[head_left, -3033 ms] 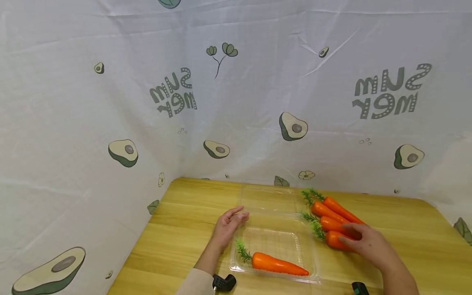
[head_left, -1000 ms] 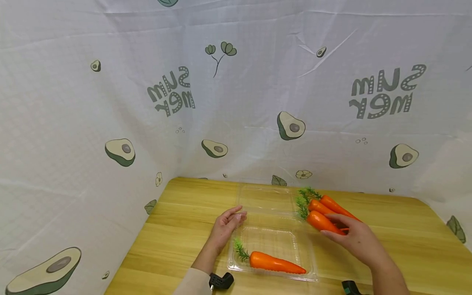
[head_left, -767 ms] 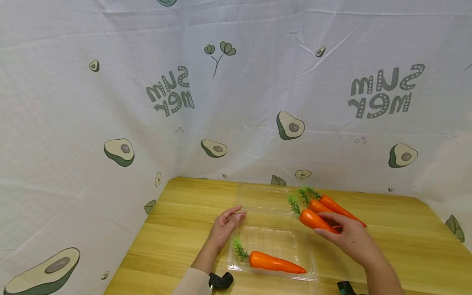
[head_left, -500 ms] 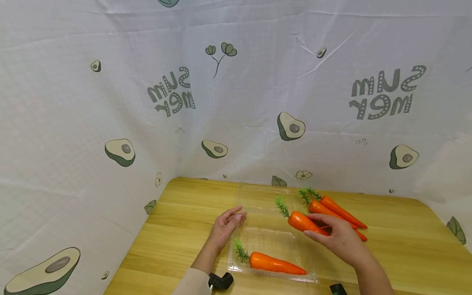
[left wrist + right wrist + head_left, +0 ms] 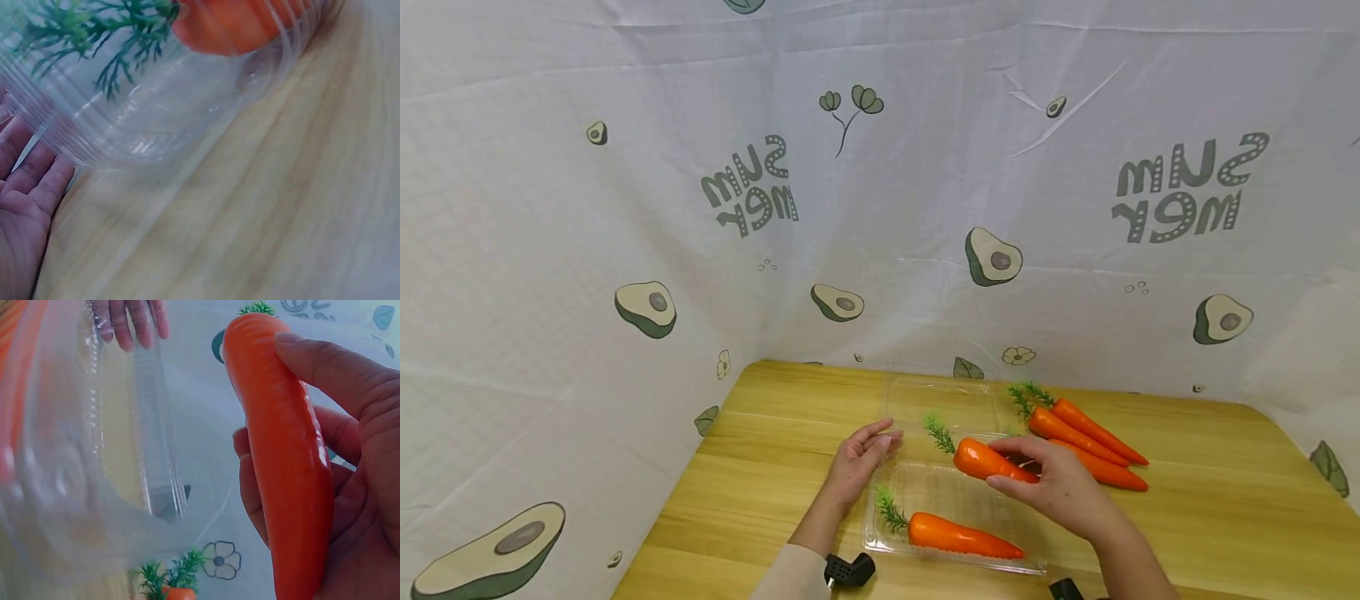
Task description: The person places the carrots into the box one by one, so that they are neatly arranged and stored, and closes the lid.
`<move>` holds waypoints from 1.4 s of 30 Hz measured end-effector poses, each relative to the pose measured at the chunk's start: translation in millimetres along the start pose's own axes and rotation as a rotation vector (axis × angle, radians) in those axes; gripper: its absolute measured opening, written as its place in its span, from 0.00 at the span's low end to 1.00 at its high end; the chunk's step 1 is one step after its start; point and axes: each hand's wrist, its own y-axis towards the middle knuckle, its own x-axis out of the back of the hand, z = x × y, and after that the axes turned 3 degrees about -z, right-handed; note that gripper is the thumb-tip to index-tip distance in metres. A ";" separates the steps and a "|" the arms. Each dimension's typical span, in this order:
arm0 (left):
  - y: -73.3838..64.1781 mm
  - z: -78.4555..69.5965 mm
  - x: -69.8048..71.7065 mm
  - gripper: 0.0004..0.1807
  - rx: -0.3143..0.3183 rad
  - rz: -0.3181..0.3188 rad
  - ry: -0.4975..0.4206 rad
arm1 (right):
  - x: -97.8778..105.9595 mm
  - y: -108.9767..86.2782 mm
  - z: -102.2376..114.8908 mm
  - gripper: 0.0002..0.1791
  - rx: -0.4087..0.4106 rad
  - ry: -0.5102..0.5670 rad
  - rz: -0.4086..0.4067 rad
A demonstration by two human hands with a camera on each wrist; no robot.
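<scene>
My right hand (image 5: 1063,487) grips an orange carrot (image 5: 981,460) with a leafy green top, holding it above the clear plastic clamshell box (image 5: 936,490). In the right wrist view the thumb lies along one side of this carrot (image 5: 281,450), with fingers curled behind it. Another carrot (image 5: 962,536) lies along the near side of the box, its leaves to the left. At the box's left edge, my left hand (image 5: 859,467) touches the plastic with its fingers extended. The left wrist view shows those fingers (image 5: 40,165) against the ribbed wall.
Three more carrots lie right of the box: a far one (image 5: 1097,429), a middle one (image 5: 1071,435) and a near one (image 5: 1112,473). The box's lid (image 5: 943,404) lies folded back on the wooden table (image 5: 760,467). A white avocado-print cloth (image 5: 880,217) hangs behind.
My right hand has picked a carrot from the pile on the right and carried it left over the box. The left hand has stayed at the box's edge.
</scene>
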 end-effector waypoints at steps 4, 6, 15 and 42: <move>0.2 -0.1 -0.3 0.27 0.000 -0.002 0.007 | -6.1 1.5 0.2 0.24 0.015 0.057 0.054; 0.2 -0.4 -0.1 0.27 -0.002 -0.004 0.012 | -9.5 2.4 0.3 0.25 0.014 0.088 0.087; 1.2 0.1 0.3 0.27 0.011 -0.021 0.033 | -26.3 4.6 -1.1 0.24 0.049 0.087 0.169; 1.1 -1.7 1.1 0.25 -0.025 -0.010 0.080 | -59.2 13.2 -5.8 0.22 0.034 -0.085 0.254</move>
